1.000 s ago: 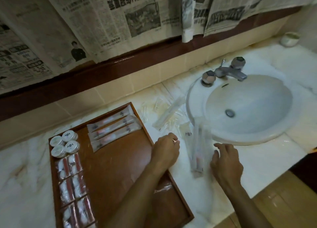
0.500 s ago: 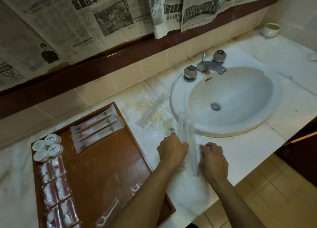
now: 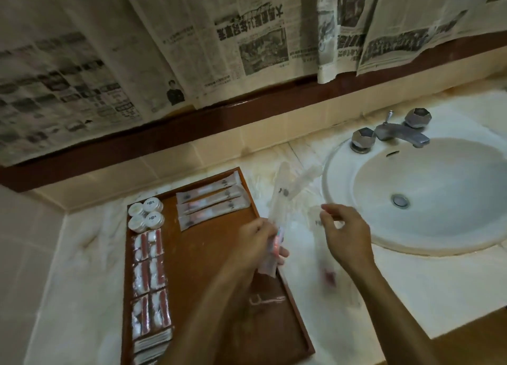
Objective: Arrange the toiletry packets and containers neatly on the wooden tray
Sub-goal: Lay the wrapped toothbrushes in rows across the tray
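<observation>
Head view: a long clear packet (image 3: 277, 222) is gripped by the left hand (image 3: 258, 244) over the wooden tray's (image 3: 208, 268) right rim, mid-transfer. The right hand (image 3: 347, 235) hovers above the counter (image 3: 411, 290), fingers loosely curled, seemingly empty. Next, probably, lay it parallel beside the three packets (image 3: 212, 204).

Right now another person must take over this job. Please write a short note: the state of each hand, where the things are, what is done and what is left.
Left hand: grips a bunch of long clear toothbrush packets over the right edge of the brown wooden tray.
Right hand: raised over the white marble counter, fingers curled; whether it holds anything is unclear.
Done: four round white containers, a column of red-and-white packets and three long packets lie on the tray.
Left: place the held bunch and the blurred loose packet on the counter.
</observation>
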